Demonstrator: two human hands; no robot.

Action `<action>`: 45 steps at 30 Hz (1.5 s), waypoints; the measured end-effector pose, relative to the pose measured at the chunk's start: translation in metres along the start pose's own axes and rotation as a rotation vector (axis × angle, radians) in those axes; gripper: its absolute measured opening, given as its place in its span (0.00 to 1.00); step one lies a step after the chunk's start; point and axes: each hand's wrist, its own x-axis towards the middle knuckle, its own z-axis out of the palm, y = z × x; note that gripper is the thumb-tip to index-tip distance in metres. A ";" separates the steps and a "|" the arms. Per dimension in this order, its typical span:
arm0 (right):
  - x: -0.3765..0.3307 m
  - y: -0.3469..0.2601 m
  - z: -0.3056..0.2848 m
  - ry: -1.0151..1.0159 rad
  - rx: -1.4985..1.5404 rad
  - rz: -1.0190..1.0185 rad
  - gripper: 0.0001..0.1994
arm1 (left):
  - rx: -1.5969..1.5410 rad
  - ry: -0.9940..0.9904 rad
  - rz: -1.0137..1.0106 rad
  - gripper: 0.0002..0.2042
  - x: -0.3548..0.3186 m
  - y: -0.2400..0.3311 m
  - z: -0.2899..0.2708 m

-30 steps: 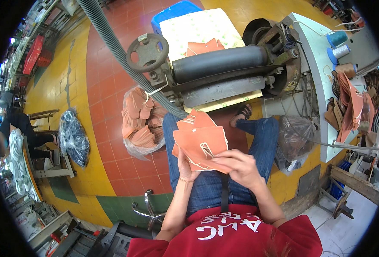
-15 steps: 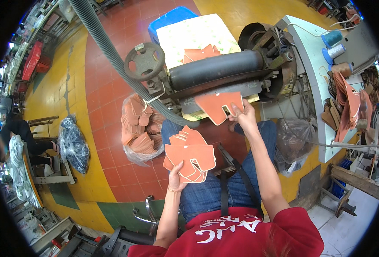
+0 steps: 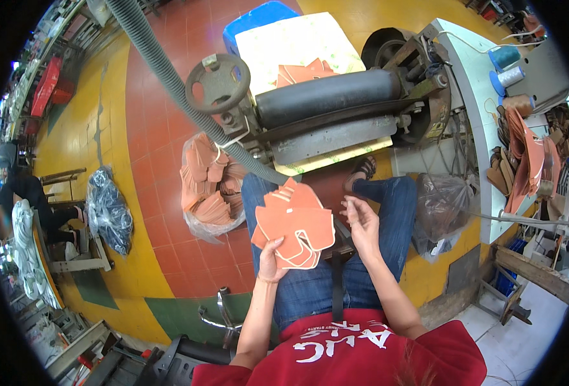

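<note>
Orange cut pieces (image 3: 294, 225), a fanned stack of flat leather-like shapes, sit in the left hand (image 3: 271, 260), whose fingers are closed on the stack's lower edge, thumb in front, holding it upright over the person's lap. The right hand (image 3: 363, 225) hovers just beside the stack's right edge, apart from it, its fingers (image 3: 352, 209) spread loosely and gripping nothing. Both forearms rise from a red shirt (image 3: 355, 350) over blue jeans (image 3: 310, 293). Ahead of the knees stands a roller machine (image 3: 326, 106) with a black cylinder, a grey plate below it, and a round handwheel (image 3: 217, 83) at its left end. More orange pieces (image 3: 304, 69) lie behind the roller on a pale board. A ribbed grey hose (image 3: 169, 71) runs diagonally past the handwheel. On the floor to the left, a clear bag of orange pieces (image 3: 210, 186) rests near the left knee. A white desk (image 3: 474, 96) at the right carries thread spools (image 3: 506, 67).
</note>
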 end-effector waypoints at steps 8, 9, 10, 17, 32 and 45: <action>-0.021 -0.040 0.008 0.022 -0.486 -0.402 0.22 | 0.070 -0.035 0.014 0.27 0.010 -0.012 0.017; -0.020 -0.041 0.008 0.076 -0.560 -0.500 0.17 | 0.050 -0.032 0.018 0.26 0.010 -0.014 0.019; -0.019 -0.042 0.009 0.103 -0.603 -0.584 0.15 | 0.044 -0.020 0.023 0.27 0.011 -0.016 0.020; -0.020 -0.042 0.001 -0.185 -0.515 -0.804 0.08 | -0.051 -0.024 0.093 0.25 0.015 -0.023 0.023; 0.046 -0.069 -0.032 -0.321 0.045 0.014 0.12 | -0.087 -0.027 0.031 0.25 0.014 -0.010 -0.004; 0.123 -0.037 0.013 0.103 0.500 -0.004 0.34 | 0.002 0.015 0.032 0.29 -0.002 0.000 -0.006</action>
